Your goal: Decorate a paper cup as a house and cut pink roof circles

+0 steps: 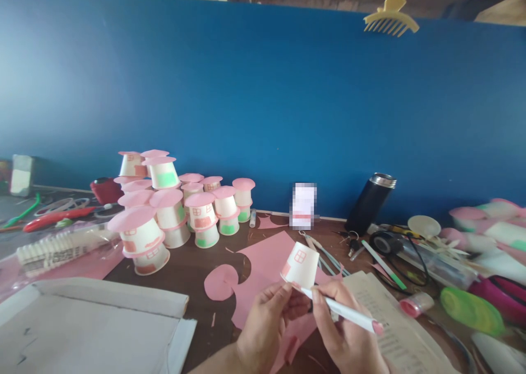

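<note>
My left hand (267, 314) grips a white paper cup (302, 267) near its rim; the cup is upside down and tilted. A pink window with panes is drawn on its side, and a pink patch shows at the left. My right hand (345, 324) holds a white marker pen (349, 312) with a pink end, its tip at the cup's rim by my left fingers. Under my hands lies cut pink paper (263, 270), with a pink paper circle (221, 282) to its left.
Stacked paper cups with pink paper tops (168, 209) stand at the left, behind a white box (94, 324). A black bottle (370, 204), keys (353, 245), a green-capped marker (384, 264) and a printed sheet (394, 319) lie right. A blue panel (263, 100) closes the back.
</note>
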A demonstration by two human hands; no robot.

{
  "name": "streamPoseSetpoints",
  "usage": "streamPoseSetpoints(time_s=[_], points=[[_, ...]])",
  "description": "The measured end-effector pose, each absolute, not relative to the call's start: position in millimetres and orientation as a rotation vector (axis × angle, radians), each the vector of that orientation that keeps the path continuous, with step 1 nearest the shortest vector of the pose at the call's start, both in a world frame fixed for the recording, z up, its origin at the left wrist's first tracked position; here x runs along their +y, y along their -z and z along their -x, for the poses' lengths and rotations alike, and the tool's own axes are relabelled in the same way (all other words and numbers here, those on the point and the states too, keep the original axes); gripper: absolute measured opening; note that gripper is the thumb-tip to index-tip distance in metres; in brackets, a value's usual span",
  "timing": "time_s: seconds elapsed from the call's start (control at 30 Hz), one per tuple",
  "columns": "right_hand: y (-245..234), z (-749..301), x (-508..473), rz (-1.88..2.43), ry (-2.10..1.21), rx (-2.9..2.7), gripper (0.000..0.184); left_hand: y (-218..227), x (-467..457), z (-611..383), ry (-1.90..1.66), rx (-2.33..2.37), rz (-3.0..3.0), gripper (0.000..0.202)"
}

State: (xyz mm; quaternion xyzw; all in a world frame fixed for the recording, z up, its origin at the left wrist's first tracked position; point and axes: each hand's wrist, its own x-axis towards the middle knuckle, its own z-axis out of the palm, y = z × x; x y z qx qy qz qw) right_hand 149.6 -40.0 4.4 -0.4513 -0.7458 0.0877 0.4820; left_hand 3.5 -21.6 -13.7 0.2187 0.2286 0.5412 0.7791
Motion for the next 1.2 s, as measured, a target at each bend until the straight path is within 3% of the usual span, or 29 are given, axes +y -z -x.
streamPoseSetpoints(time_s=[0.27, 0.67, 1.2], points=[[-14.7, -146.3, -40.8, 1.088, -0.105, -1.754, 0.009, 12.0, -19.9, 2.6, -1.164, 0.537, -0.242, 0.012], [-8.1, -147.9, -36.5, 1.125, -0.124, -1.807, 0.01, 11.4, -19.7, 1.6, -1.143, 0.506, -0.33, 0.027], [-6.3, -148.1, -35.9, 1.12, -0.158, -1.854, 0.009, 12.0, -19.2, -0.1, -1.168, 0.49, -0.33, 0.025]])
